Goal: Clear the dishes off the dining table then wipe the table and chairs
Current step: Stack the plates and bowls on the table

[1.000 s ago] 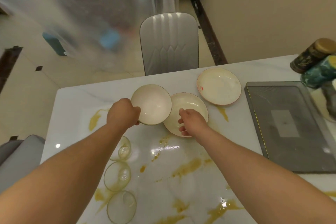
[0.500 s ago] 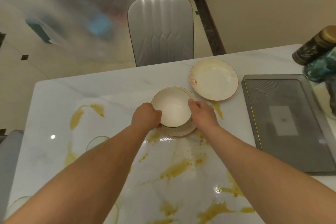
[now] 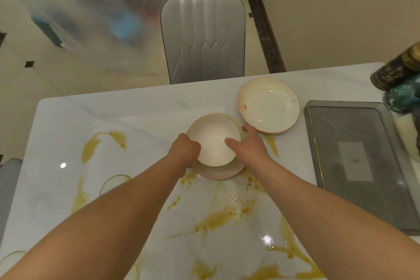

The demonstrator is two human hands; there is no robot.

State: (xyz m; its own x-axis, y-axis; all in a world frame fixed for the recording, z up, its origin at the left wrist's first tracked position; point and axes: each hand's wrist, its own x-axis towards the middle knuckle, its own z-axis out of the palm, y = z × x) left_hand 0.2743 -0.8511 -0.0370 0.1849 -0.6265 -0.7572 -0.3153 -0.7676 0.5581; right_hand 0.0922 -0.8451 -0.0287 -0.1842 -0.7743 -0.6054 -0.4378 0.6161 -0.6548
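Marble table [image 3: 141, 120] bears yellow smears [image 3: 218, 220].

A second plate [image 3: 268, 105] is sitting just beside the stacked bowl [image 3: 214, 141], crowding its far right. A grey tray [image 3: 363, 161] is blocking the right side, while bare tabletop [image 3: 113, 116] is lying open to the left.

The table [image 3: 141, 111] is showing glossy, marble-look white stone smeared with wet yellow-brown sauce. Bowl [image 3: 214, 141] and plates [image 3: 269, 105] are gleaming like glazed ceramic. At right, the tray [image 3: 354, 159] is looking matt grey, finely ribbed.
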